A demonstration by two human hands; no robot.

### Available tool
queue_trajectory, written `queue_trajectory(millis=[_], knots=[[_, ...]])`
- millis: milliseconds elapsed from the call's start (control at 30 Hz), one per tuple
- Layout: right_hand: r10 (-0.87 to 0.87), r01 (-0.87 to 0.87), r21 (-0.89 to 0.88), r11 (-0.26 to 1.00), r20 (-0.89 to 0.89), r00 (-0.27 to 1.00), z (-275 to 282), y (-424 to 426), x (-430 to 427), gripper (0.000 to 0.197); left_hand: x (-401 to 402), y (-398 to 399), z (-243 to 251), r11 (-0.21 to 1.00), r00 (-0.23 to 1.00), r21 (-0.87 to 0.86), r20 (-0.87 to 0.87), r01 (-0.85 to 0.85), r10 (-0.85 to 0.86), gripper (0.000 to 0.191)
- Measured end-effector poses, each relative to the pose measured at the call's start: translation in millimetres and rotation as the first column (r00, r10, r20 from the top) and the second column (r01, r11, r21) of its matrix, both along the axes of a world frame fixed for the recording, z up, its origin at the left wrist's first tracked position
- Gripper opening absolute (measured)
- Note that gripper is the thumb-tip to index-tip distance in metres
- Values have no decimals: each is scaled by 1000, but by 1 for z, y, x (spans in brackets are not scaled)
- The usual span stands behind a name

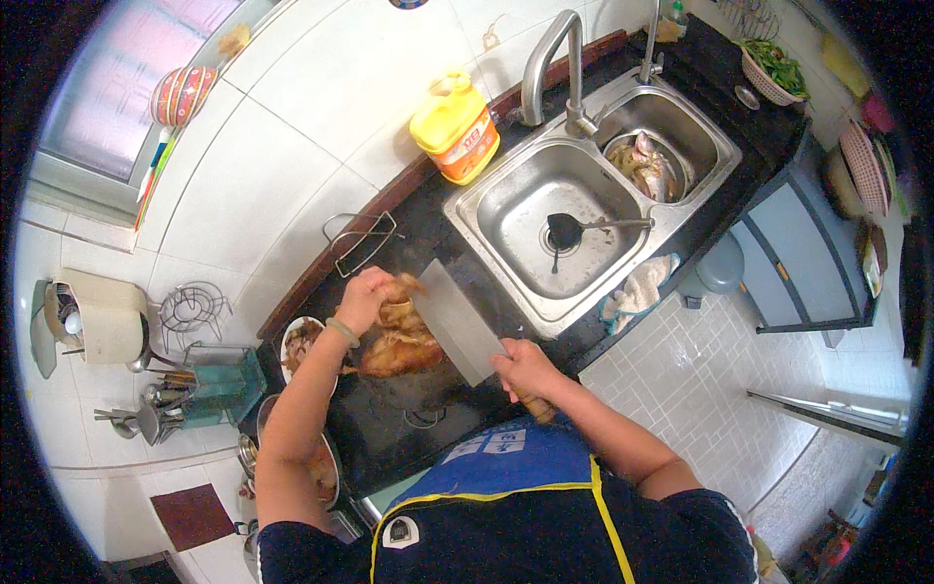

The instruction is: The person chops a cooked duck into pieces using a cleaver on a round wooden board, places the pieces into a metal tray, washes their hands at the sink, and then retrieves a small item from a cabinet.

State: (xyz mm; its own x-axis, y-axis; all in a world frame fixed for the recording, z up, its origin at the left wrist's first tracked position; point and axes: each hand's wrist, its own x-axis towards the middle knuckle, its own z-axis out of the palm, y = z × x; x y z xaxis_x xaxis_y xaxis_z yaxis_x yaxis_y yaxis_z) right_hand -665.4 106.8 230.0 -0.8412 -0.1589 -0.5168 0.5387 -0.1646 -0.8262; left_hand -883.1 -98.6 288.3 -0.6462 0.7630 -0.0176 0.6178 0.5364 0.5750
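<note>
A cleaver with a broad metal blade (456,321) and a wooden handle (536,407) is gripped in my right hand (527,369). Its blade stands at the right side of a browned cooked bird (403,350), likely a chicken, which lies on a dark board or worktop. My left hand (368,292) pinches a part of the bird at its far end, close to the blade's upper corner. Just left of the bird, partly behind my left forearm, is a white plate (286,332) of cut meat pieces (303,342).
A double steel sink (503,219) lies right of the cleaver, with a ladle (565,232) in one basin and a bowl of fish (649,171) in the other. A yellow detergent jug (456,131), a wire rack (365,241) and a cloth (638,292) are around it. Utensil holders (219,387) hang left.
</note>
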Motion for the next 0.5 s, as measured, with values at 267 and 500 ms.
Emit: queue_trajectory(millis=[267,500], knots=[[-38,23,-124,992,-118,992,6,-12,-10,17,16,0,-19,957,963,116,90,-265,255,11],[7,-15,-120,993,-64,998,15,-18,-27,14,21,0,-30,997,999,-65,23,-44,45,24]])
